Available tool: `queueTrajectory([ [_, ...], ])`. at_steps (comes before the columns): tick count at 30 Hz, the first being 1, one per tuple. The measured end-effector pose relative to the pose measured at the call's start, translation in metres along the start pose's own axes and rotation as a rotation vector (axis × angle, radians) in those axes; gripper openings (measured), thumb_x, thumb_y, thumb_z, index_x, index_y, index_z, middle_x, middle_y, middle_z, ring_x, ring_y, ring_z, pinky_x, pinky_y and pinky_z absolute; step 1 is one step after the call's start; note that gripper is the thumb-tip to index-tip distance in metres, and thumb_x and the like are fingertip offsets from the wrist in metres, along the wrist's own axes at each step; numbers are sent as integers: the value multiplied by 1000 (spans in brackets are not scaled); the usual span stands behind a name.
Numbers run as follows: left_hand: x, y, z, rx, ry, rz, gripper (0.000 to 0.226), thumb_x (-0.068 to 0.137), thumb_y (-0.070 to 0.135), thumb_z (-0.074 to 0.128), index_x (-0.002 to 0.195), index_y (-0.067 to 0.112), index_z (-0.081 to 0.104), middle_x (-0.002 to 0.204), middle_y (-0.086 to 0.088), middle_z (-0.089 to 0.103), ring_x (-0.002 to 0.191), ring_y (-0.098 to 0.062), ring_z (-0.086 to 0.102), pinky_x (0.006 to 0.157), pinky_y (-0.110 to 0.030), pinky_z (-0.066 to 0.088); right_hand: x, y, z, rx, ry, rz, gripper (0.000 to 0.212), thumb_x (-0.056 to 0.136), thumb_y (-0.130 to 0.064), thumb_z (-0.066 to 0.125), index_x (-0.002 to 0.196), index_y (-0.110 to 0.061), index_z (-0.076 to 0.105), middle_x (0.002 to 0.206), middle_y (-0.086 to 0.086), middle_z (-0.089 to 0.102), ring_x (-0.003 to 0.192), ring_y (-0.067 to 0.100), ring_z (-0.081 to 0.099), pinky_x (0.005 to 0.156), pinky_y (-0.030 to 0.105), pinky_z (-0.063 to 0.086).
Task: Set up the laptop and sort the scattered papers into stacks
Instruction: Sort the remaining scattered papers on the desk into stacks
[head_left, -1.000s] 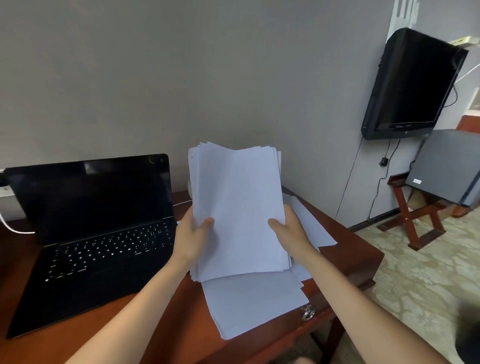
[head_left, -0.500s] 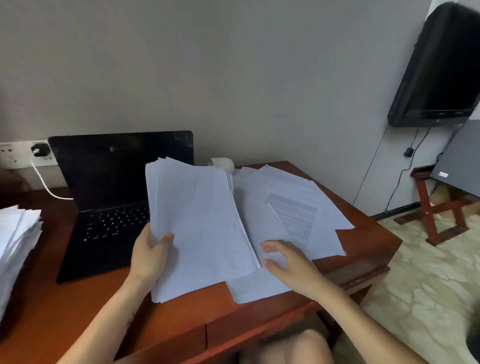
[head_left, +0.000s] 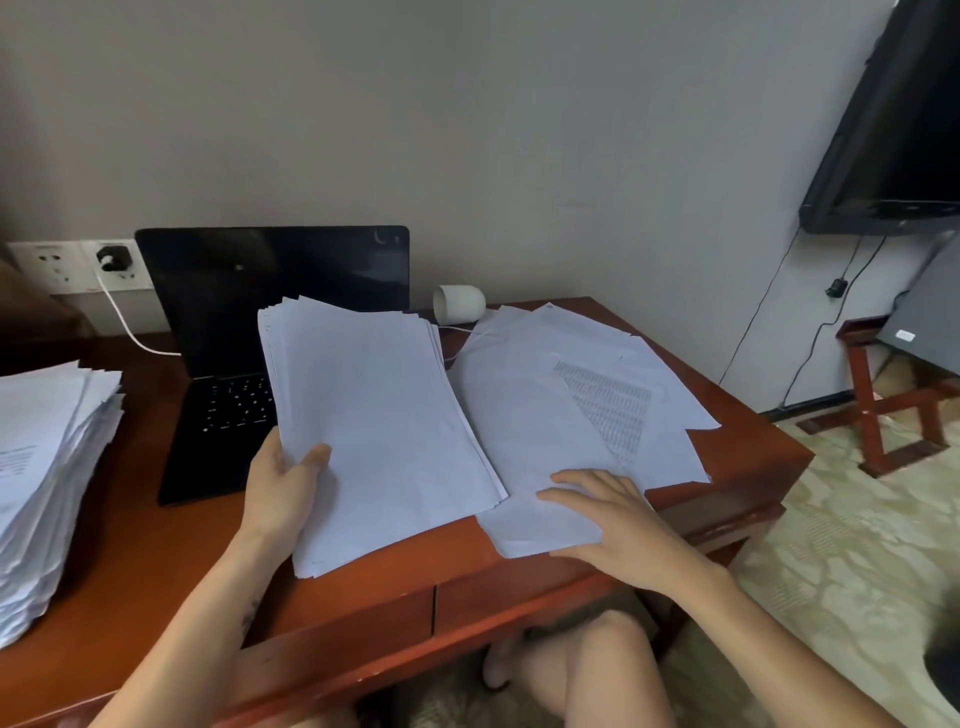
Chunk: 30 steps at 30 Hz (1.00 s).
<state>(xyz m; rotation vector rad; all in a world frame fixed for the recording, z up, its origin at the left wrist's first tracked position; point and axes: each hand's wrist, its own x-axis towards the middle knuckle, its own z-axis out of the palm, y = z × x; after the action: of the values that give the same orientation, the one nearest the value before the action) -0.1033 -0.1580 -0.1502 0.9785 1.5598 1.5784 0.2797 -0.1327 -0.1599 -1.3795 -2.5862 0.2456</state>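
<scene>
Nearest the camera, a bare knee (head_left: 608, 649) shows below the front edge of the wooden counter (head_left: 171, 551). Two bare forearms reach forward over that edge.

The left hand (head_left: 283, 488) grips one thick sheaf of white papers (head_left: 374, 431) by its lower left edge. The thumb lies across the front sheet, and the fingers are clamped behind it, out of sight. The sheaf is raised and tilted back, with its lower corner close to the counter; I cannot tell whether it touches. It hides the right part of the laptop's keyboard.

The right hand (head_left: 618, 525) lies palm down, fingers straight and a little apart, resting on the near corner of the loose papers (head_left: 524, 410). These are spread in one overlapping fan across the right end of the counter. Their number cannot be counted, but only one printed sheet (head_left: 608, 410) shows dense text; the others look blank.

At the left end sits one tall, uneven stack of papers (head_left: 47, 467), well apart from the fan.

Between them, further back, one black laptop (head_left: 270, 280) stands open with a dark screen. Just beside it on the right, one white cup (head_left: 460, 305) lies on its side. A white cable (head_left: 124, 327) runs from behind the laptop to one plug (head_left: 110, 257) in the wall socket. One black television (head_left: 893, 130) hangs on the wall at far right.
</scene>
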Motion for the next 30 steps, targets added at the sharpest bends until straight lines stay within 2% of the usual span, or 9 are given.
queueTrajectory([
  [4,-4,2,-3,5,14,-9,37,103,11,62,134,31,58,120,10,70,110,-20,68,101,-49,53,-9,7,1,114,107,18,44,97,-62,45,136,-47,55,142,-30,43,129,-16,30,109,12,20],
  [6,-6,2,-6,-3,26,-17,37,103,11,62,135,30,58,119,10,70,108,-18,68,101,-48,53,-12,6,-1,214,199,72,32,102,-47,48,126,-36,66,129,-25,59,120,-11,48,102,11,33],
  [8,-8,2,-9,-16,43,-23,37,103,10,62,133,31,58,118,11,70,107,-17,67,101,-48,52,-16,6,-3,330,310,149,23,105,-37,49,113,-29,69,110,-18,70,106,-3,60,92,22,47],
  [12,-13,2,-14,-9,36,-46,37,103,11,63,133,32,59,120,7,72,112,-24,68,103,-52,52,-17,2,-5,624,501,286,21,104,-36,50,121,-36,63,118,-27,65,113,-15,55,96,14,43],
  [16,-21,-1,-9,0,-31,-77,35,103,10,62,131,30,62,119,6,74,110,-21,71,100,-49,54,-10,-15,-7,836,577,332,16,104,-36,51,115,-40,62,116,-29,66,111,-17,55,83,0,41],
  [20,-31,0,10,25,-132,-76,37,105,9,60,135,29,61,119,8,76,112,-19,72,101,-47,55,2,-35,0,887,555,287,17,105,-34,50,107,-38,66,105,-32,70,106,-13,61,84,6,45],
  [25,-37,2,31,58,-179,-102,34,105,19,62,138,27,57,122,10,72,114,-15,69,103,-42,54,18,-58,16,762,490,102,26,105,-29,52,129,-34,62,126,-27,64,124,-9,53,104,13,39],
  [28,-37,4,40,67,-173,-125,21,106,22,60,127,24,60,118,5,74,106,-16,72,83,-31,58,25,-64,28,554,330,5,25,105,-33,51,124,-37,68,123,-26,65,121,-6,55,105,22,42],
  [30,-37,5,41,69,-164,-113,13,109,28,53,119,26,60,115,5,73,104,-15,71,76,-26,55,28,-65,32,420,254,-58,37,102,-50,46,127,-34,68,126,-25,63,123,-6,51,106,23,40],
])
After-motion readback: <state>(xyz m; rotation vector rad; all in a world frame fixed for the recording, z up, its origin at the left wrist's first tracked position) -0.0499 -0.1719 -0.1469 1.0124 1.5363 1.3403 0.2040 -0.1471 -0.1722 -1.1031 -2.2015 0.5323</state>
